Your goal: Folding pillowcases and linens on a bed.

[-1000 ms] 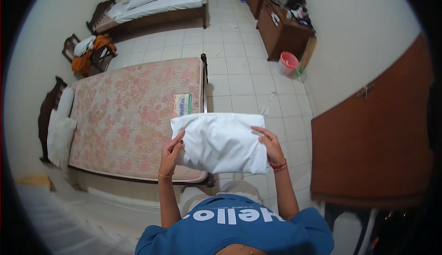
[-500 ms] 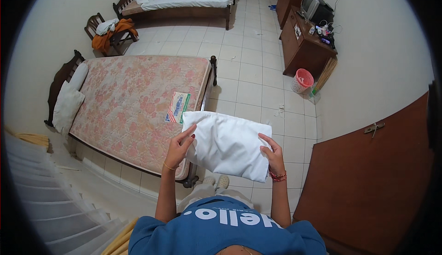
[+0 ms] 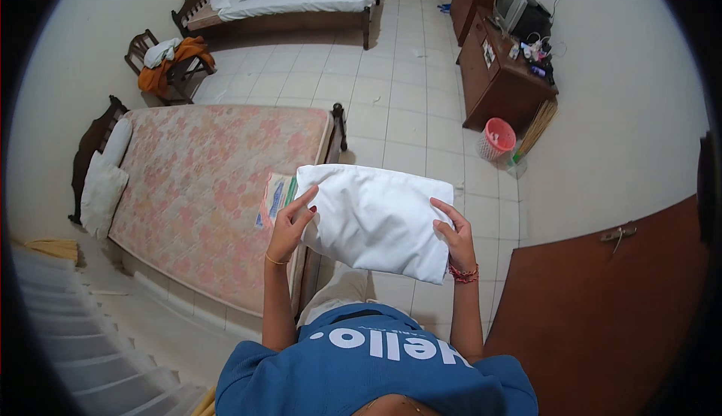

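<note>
A folded white cloth (image 3: pixel 372 220), roughly rectangular and slightly creased, is stretched between my two hands in front of my body. My left hand (image 3: pixel 292 224) grips its left edge, with the thumb on top and the index finger pointing along the side. On the right edge, my right hand (image 3: pixel 456 234) pinches it with thumb and index finger above; the other fingers are hidden beneath. The cloth hangs over the floor and overlaps the near right side of a bare mattress (image 3: pixel 203 168) with a pink floral pattern.
White pillows (image 3: pixel 101 194) lie by the dark wooden headboard at left. Farther back are a second bed with a white sheet (image 3: pixel 301 1) and a chair (image 3: pixel 162 66) with an orange cloth. At right stand a cabinet (image 3: pixel 496 78) with a television, a pink basket (image 3: pixel 497 139) and a brown door (image 3: pixel 602 311).
Both hands have lifted the cloth slightly, and its right side has moved a little right. My view has shifted, and the mattress's printed label is now partly covered by the cloth.
</note>
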Demonstrator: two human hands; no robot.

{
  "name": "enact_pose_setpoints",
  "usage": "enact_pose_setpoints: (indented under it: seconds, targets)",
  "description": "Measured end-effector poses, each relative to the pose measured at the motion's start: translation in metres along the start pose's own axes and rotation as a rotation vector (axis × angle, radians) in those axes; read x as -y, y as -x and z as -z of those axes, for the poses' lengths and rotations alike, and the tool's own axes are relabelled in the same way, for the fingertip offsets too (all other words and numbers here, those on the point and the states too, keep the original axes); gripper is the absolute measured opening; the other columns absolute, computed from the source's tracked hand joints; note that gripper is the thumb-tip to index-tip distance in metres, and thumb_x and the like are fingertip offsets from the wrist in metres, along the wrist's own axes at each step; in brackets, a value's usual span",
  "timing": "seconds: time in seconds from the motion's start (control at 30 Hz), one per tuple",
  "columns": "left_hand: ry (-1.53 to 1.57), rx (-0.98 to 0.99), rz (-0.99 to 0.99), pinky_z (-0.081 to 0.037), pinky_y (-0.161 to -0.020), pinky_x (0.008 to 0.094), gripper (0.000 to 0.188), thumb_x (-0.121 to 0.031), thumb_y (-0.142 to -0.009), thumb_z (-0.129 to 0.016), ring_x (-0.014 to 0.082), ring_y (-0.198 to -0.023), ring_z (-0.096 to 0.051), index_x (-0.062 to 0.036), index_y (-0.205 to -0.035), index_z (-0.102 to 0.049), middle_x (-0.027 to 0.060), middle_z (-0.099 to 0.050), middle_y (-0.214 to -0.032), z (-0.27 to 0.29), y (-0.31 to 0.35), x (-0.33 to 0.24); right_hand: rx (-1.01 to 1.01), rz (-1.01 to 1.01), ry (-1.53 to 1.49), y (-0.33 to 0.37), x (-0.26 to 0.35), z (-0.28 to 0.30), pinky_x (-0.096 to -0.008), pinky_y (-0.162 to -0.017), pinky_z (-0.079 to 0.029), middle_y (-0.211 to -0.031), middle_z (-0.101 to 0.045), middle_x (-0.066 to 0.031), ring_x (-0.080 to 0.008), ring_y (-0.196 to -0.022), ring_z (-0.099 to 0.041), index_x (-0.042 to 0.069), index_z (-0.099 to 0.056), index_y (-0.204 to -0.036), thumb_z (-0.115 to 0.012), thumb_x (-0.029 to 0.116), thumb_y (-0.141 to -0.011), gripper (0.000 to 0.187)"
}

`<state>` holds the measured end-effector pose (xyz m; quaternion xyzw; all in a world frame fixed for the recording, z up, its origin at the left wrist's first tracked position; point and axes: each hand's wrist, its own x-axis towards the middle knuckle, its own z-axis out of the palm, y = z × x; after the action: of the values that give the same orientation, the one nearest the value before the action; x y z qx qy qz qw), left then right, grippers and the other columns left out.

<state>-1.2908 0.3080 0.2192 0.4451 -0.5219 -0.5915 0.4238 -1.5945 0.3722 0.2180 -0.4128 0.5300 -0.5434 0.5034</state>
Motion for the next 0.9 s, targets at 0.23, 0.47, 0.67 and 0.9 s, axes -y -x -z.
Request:
enact_pose_setpoints:
  seconds: [0.23, 0.47, 0.67, 0.9]
  targets:
    - [-0.133, 0.04, -0.081, -0.031, -0.099, 0.0296, 0.044, -0.003, -0.081, -0.052, 0.0178, -0.12, -0.038, 0.0011, -0.124, -0.044, 0.0108, -0.044, -0.129, -0.009, -0.138, -0.02, 0.014, 0.029, 0.004, -0.131, 0.034, 0.018, -0.026, -0.093, -0.033, -0.115, -0.054, -0.0094, -0.0146, -0.106, -0.047, -0.002, -0.054, -0.114, -0.055, 0.002, -0.073, 0.041]
    - [-0.128, 0.043, -0.117, -0.026, -0.101, 0.0295, 0.049, -0.007, -0.079, -0.057, 0.0194, -0.122, -0.036, 0.001, -0.125, -0.043, 0.0125, -0.042, -0.131, -0.017, -0.258, -0.034, 0.019, 0.031, -0.012, -0.251, 0.049, 0.041, -0.0255, -0.093, -0.033, -0.113, -0.054, -0.0089, -0.0142, -0.104, -0.048, -0.001, -0.053, -0.114, -0.05, -0.001, -0.071, 0.044]
    - [-0.162, -0.072, -0.114, -0.025, -0.102, 0.0296, 0.054, -0.007, -0.075, -0.061, 0.0191, -0.123, -0.035, 0.0007, -0.126, -0.042, 0.0121, -0.041, -0.132, -0.024, -0.338, -0.028, 0.088, 0.005, -0.052, -0.368, 0.05, 0.056, -0.0244, -0.092, -0.033, -0.113, -0.053, -0.0071, -0.0134, -0.103, -0.048, -0.002, -0.053, -0.111, -0.047, -0.002, -0.07, 0.042]
    - [-0.213, -0.301, -0.112, -0.024, -0.102, 0.0297, 0.062, -0.01, -0.073, -0.067, 0.02, -0.123, -0.035, 0.0012, -0.127, -0.04, 0.0149, -0.04, -0.131, -0.031, -0.427, -0.038, 0.31, -0.082, -0.045, -0.518, 0.06, 0.064, -0.0224, -0.089, -0.034, -0.111, -0.053, -0.0051, -0.0106, -0.1, -0.047, -0.001, -0.053, -0.112, -0.046, -0.001, -0.071, 0.042]
